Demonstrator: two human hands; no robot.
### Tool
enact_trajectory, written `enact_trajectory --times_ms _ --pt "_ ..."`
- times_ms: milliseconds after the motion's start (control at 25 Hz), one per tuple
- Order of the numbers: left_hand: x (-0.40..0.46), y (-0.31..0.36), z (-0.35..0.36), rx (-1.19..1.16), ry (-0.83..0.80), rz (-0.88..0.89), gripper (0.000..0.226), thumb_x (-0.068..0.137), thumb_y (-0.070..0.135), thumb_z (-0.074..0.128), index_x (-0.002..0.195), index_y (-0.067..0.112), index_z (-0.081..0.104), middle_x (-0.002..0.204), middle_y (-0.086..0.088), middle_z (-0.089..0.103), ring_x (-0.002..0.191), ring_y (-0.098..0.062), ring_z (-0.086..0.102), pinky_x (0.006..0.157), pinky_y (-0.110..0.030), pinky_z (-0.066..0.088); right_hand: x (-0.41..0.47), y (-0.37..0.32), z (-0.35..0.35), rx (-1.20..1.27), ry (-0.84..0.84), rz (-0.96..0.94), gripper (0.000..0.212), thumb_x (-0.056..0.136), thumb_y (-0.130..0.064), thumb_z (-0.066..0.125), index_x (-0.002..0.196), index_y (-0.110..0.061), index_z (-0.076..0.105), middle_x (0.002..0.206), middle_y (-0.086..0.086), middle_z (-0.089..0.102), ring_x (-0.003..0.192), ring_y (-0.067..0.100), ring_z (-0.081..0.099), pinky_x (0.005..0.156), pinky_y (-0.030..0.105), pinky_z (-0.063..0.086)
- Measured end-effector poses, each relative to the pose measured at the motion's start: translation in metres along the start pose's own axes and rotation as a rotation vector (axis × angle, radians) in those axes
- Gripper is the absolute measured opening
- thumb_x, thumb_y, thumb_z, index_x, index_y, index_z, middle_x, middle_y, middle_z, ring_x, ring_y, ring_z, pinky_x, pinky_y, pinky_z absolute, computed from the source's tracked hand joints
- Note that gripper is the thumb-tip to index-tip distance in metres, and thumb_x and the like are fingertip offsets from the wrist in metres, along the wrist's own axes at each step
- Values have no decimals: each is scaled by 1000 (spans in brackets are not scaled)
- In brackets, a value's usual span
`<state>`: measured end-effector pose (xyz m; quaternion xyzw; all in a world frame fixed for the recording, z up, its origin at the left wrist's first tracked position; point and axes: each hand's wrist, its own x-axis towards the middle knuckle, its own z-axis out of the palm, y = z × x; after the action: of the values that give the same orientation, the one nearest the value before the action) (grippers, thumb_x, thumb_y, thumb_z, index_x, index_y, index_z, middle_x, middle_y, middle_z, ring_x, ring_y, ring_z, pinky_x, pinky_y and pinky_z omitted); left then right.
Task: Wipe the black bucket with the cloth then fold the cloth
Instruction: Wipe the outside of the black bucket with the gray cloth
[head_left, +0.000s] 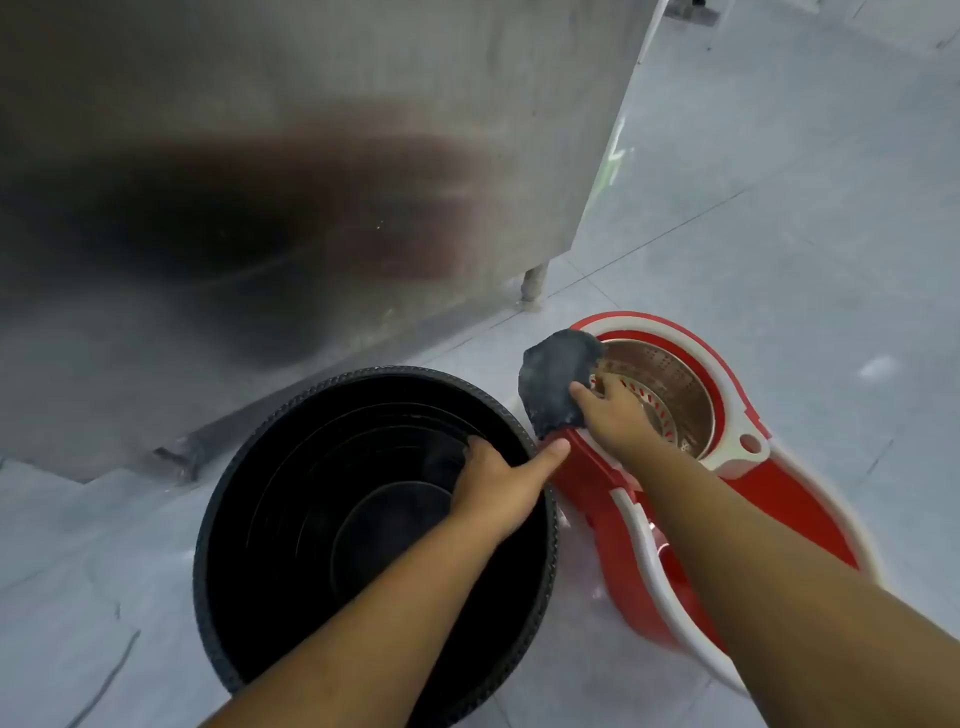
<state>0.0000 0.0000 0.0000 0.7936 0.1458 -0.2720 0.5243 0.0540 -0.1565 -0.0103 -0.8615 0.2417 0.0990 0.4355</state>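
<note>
Below, a floor (779, 182) of pale grey tiles with thin dark joints is seen, faintly scuffed and marked with a small white smear at the right. A large steel panel (311, 156) fills the upper left; its brushed face is dulled by a broad dark, reddish-tinged blur, and it is carried on a short round leg (535, 283) that stands on the tiles. A dark crack is seen in the floor at the lower left.

The black bucket (374, 525) stands on the floor just in front of the panel, upright and open, with stepped rings visible inside and a ribbed rim. Its far-right rim is gripped by the left hand (501, 488): the fingers are curled inside the wall and the thumb is laid out over the edge.

Just beside it, touching or nearly so, a red mop bucket (810, 499) with white trim and a perforated metal spinner basket (675, 384) is set on the tiles. The dark grey cloth (558, 382) is held up over the near edge of that mop bucket, pinched in the closed fingers of the right hand (613, 410), clear of the black bucket and hanging crumpled
</note>
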Motion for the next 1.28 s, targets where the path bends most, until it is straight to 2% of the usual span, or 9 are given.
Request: enact_trajectory --times_ms 80,200,400,520,640,800,880,1080,1280 --pt "3 -4 8 4 -20 -15 123 72 61 71 159 5 5 167 -13 23 148 -30 36 118 -40 36 14 0 2 213 -98 174 47 94 -37 55 126 -3 53 107 11 67 96 26 64 87 38 50" --pt "6 -3 15 82 -27 -24 112 82 43 64 158 2 -8 166 -17 22 146 -34 37 115 -39 38 31 -6 0 498 -130 298 55 84 -30 72 126 -2 48 107 13 67 96 31 67 84 43 56" --pt "-7 3 2 36 -52 -20 99 86 32 57 158 0 -3 159 -19 34 139 -37 42 112 -43 40 49 5 -2 536 -45 391 87 58 -33 86 132 -8 47 122 16 64 103 39 64 91 51 53" --pt "-26 8 -20 6 -50 -30 80 91 23 54 156 0 14 145 -16 45 128 -34 47 101 -37 42 6 -25 -10 545 -46 352 69 72 -32 74 130 -4 48 124 12 61 110 36 60 90 41 51" --pt "-47 12 -54 -52 12 -41 52 92 12 49 141 -2 37 113 -11 48 97 -26 48 80 -29 39 -34 -58 -27 665 -95 214 51 77 -25 69 118 4 57 99 17 67 86 32 65 78 39 54" --pt "-72 15 -100 -92 81 -69 40 84 0 48 123 -5 52 89 -15 50 76 -27 50 65 -28 37 -86 -95 -41 860 -96 88 37 79 -27 68 111 -8 59 92 16 70 83 32 67 77 42 55" --pt "-90 14 -118 -94 113 -87 43 79 1 48 122 -6 55 96 -21 59 84 -33 58 76 -31 45 -117 -105 -44 902 -105 59 28 84 -25 64 109 -11 63 97 16 71 87 32 68 73 39 56" --pt "-133 9 -166 -219 206 -103 33 92 7 53 123 -5 58 111 -23 65 103 -40 65 88 -41 54 -190 -111 -33 730 -56 49 18 92 -28 58 88 -10 58 108 24 69 92 33 64 94 48 51" --pt "-145 1 -203 -418 260 -18 76 78 64 61 134 13 60 135 -12 64 123 -36 61 103 -51 51 -264 -100 -19 187 106 -481 19 100 -24 43 99 -9 55 85 11 63 78 18 59 80 33 50"
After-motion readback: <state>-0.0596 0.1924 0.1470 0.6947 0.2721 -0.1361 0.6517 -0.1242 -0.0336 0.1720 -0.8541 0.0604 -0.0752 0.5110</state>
